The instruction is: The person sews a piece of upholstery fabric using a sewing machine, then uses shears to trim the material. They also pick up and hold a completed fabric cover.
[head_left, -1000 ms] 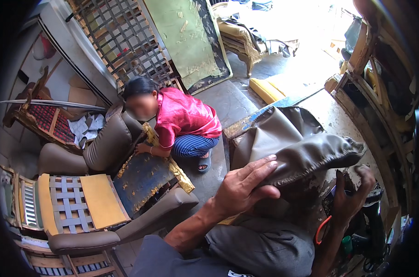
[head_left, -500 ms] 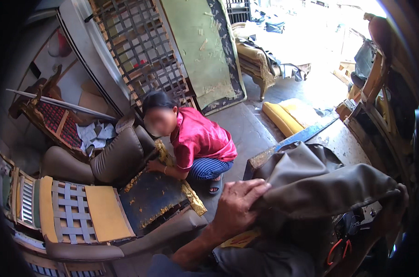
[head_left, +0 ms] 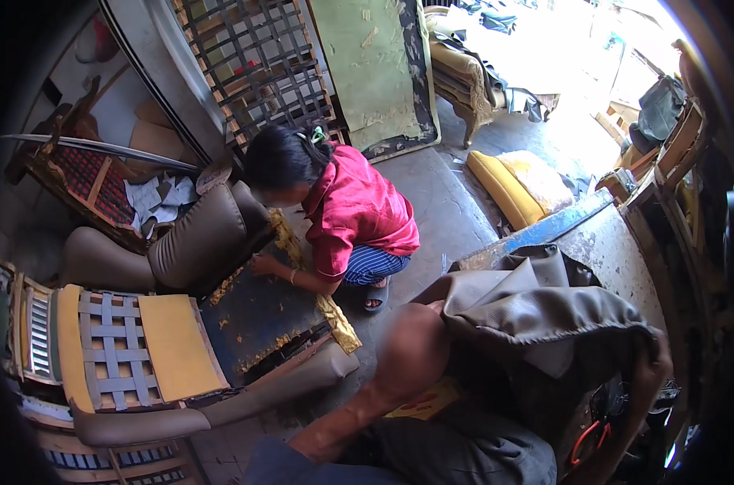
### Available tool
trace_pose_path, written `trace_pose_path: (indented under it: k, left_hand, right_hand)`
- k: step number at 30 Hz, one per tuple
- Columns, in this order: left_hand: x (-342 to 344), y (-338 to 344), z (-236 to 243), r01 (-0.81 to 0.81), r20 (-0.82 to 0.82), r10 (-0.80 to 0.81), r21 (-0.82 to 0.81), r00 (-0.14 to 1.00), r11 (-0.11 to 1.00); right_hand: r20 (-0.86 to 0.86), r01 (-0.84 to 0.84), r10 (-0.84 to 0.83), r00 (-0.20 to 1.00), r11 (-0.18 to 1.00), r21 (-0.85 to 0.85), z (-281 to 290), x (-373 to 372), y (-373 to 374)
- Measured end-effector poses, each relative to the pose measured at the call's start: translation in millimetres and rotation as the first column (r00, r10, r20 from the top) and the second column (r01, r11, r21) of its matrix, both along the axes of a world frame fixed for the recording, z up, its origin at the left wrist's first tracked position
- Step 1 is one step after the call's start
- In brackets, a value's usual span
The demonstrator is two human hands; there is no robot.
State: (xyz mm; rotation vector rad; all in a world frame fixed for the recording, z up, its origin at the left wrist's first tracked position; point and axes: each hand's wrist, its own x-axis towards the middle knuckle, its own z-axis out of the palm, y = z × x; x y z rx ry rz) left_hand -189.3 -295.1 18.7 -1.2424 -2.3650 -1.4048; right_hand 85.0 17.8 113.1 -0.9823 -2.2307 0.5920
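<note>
A dark brown leather-like cover (head_left: 544,315) with a stitched edge drapes between my two hands, its folds rising over the table. My left hand (head_left: 415,343) grips the cover's left end; the hand looks blurred, and its fingertips are hidden in the material. At the other end my right hand (head_left: 654,360) is closed on the stitched edge, most of its fingers behind the cover. Below the right side of the cover, orange-handled scissors (head_left: 590,440) show in part. Dark grey cloth (head_left: 472,444) lies across my lap.
A worn table (head_left: 613,242) with a blue edge stands under the cover. Left of me, a person in a red shirt (head_left: 367,206) crouches with a hand on a stripped seat panel (head_left: 258,323). Nearby are a webbed sofa frame (head_left: 116,356) and, farther off, a yellow cushion (head_left: 504,190).
Both hands and the cover have shifted a little to the left, and the cover's stitched edge shows more. The crouching person's head has turned down toward the panel.
</note>
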Motion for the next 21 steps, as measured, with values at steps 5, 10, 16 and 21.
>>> trace_pose_path:
  k: [5, 10, 16, 21]
  left_hand:
    - [26.2, 5.9, -39.7, 0.066, 0.232, -0.029, -0.154, 0.972, 0.986]
    - [30.5, 13.4, -30.7, 0.143, 0.306, -0.105, -0.105, 0.946, 0.984]
    - [57.7, 52.0, -12.3, 0.055, 0.395, -0.085, 0.087, 0.915, 0.995]
    - [68.8, 86.1, -25.4, 0.12, 0.282, -0.153, 0.131, 0.947, 0.984]
  right_hand:
    - [0.14, -0.015, 0.029, 0.99, 0.995, -0.101, -110.4, -17.9, 3.7]
    - [-0.058, 0.033, -0.033, 0.998, 0.999, 0.008, -137.9, -9.4, -9.4]
    - [-0.088, 0.012, -0.021, 0.996, 0.995, -0.103, -128.1, -14.2, -18.0]
    - [-0.111, -0.044, 0.03, 0.993, 0.992, -0.121, -130.6, -7.1, -19.4]
